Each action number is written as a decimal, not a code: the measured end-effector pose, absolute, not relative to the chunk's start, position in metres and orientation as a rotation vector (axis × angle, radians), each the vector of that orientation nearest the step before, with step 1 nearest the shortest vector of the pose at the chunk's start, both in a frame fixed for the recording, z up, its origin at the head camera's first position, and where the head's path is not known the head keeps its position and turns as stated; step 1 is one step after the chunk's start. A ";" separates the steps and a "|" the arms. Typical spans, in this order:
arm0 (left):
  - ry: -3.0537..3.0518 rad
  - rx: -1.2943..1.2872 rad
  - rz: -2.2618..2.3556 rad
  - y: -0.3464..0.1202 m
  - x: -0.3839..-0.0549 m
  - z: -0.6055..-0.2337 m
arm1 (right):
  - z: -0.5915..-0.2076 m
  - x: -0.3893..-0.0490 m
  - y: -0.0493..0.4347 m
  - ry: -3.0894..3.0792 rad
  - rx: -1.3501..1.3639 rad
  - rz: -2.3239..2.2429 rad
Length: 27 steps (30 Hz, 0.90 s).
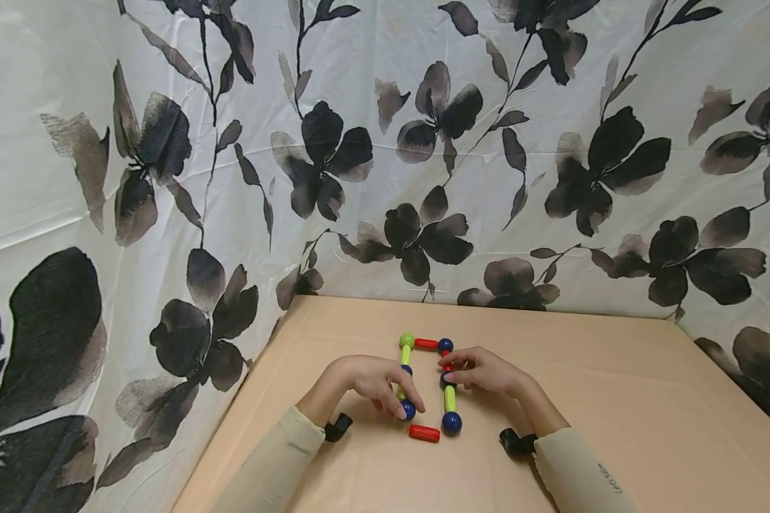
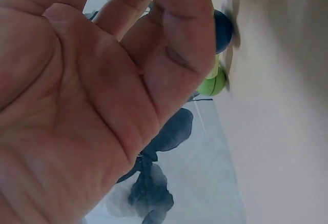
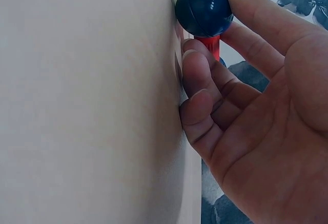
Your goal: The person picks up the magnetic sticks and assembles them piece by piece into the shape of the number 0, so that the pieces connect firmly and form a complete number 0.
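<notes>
A frame of magnetic rods and balls lies on the table. My left hand (image 1: 375, 377) pinches the blue ball (image 1: 408, 410) at the near end of its left side, a yellow-green rod partly hidden behind the fingers. With thumb and fingers, my right hand (image 1: 493, 372) holds the middle blue ball (image 3: 205, 11) of the right side, beside a red rod (image 3: 207, 45). From that ball a yellow-green rod (image 1: 450, 399) runs to the near blue ball (image 1: 452, 424). A loose red rod (image 1: 424, 433) lies between the two near ends.
At the far end, a green ball (image 1: 407, 340) and a blue ball (image 1: 445, 345) are joined by a red rod (image 1: 426, 344). The tan table (image 1: 616, 399) extends to both sides. Behind it hangs a white cloth (image 1: 507, 185) with dark flowers.
</notes>
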<state>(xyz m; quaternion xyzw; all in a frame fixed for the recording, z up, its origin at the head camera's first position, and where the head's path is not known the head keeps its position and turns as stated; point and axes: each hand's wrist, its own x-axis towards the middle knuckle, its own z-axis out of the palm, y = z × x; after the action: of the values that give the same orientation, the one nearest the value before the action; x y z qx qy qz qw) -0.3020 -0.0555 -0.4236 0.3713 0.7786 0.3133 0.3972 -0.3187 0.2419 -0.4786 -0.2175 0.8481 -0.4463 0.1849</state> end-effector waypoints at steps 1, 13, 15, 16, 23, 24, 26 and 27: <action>1.973 0.955 0.788 -0.056 -0.303 -0.424 | -0.479 -0.319 0.242 2.390 -0.615 -1.259; 1.969 1.026 0.791 -0.057 -0.308 -0.428 | -0.479 -0.320 0.243 2.389 -0.615 -1.261; 1.974 1.021 0.792 -0.057 -0.308 -0.427 | -0.479 -0.320 0.243 2.388 -0.616 -1.262; 1.981 1.019 0.789 -0.057 -0.308 -0.427 | -0.479 -0.320 0.242 2.388 -0.618 -1.261; 2.087 1.067 0.700 -0.053 -0.307 -0.427 | -0.479 -0.322 0.243 2.387 -0.623 -1.263; 2.096 1.072 0.686 -0.052 -0.307 -0.428 | -0.479 -0.321 0.243 2.387 -0.622 -1.263; 2.110 1.064 0.665 -0.051 -0.306 -0.429 | -0.478 -0.321 0.243 2.385 -0.620 -1.263; 2.116 1.062 0.655 -0.051 -0.305 -0.429 | -0.478 -0.321 0.243 2.385 -0.619 -1.262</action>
<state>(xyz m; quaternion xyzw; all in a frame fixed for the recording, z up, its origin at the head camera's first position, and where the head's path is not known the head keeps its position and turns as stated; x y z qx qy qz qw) -0.3051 -0.0505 -0.4289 0.4072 0.8113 0.2513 0.3360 -0.3208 0.2431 -0.4778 -0.2197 0.8466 -0.4478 0.1857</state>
